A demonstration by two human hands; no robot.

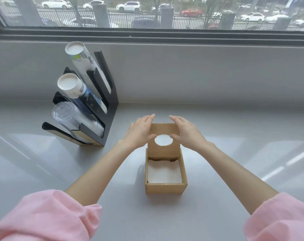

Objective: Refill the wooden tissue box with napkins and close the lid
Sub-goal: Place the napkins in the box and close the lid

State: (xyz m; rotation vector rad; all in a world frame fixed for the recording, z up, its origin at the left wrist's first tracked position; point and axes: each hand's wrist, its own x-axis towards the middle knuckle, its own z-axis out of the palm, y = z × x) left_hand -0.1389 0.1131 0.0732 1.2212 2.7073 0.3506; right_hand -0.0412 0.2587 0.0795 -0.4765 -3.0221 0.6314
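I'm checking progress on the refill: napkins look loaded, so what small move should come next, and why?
Probably swing the lid forward and down onto the wooden box. White napkins already lie inside, the lid stands upright at the far edge, and the left hand and right hand flank it.

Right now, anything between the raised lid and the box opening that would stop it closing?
Nothing visible. The lid stands up at the far edge, a hand on each side: left hand, right hand. The napkins lie flat below the rim of the wooden box.
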